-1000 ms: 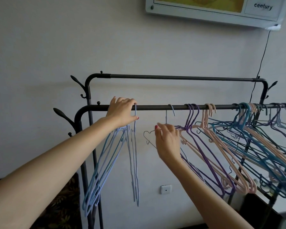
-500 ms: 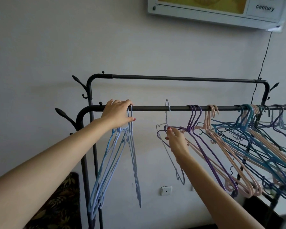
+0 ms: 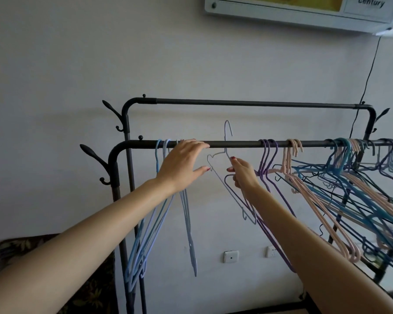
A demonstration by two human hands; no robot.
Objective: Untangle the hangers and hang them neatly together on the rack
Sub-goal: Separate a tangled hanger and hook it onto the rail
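A black clothes rack has a front rail [image 3: 234, 144] and a higher back rail. My right hand [image 3: 243, 175] pinches a pale lilac hanger [image 3: 227, 134] just below its neck, with the hook lifted above the front rail. My left hand [image 3: 183, 164] is spread open in front of the rail, thumb near that hanger's left shoulder. Behind it hang light blue hangers [image 3: 145, 227] grouped at the rail's left end. Purple hangers [image 3: 267, 155], pink hangers [image 3: 293, 159] and a tangled blue and pink mass [image 3: 361, 177] hang to the right.
Coat hooks [image 3: 93, 155] stick out from the rack's left posts. A patterned chair back [image 3: 14, 248] stands at lower left. Wall sockets [image 3: 230, 256] sit low on the white wall. A framed board [image 3: 304, 10] with a cable hangs at upper right.
My right hand lifted the lilac hanger so its hook rose off the front rail. My left hand let go of the blue hangers and opened, moving right toward the lilac hanger.
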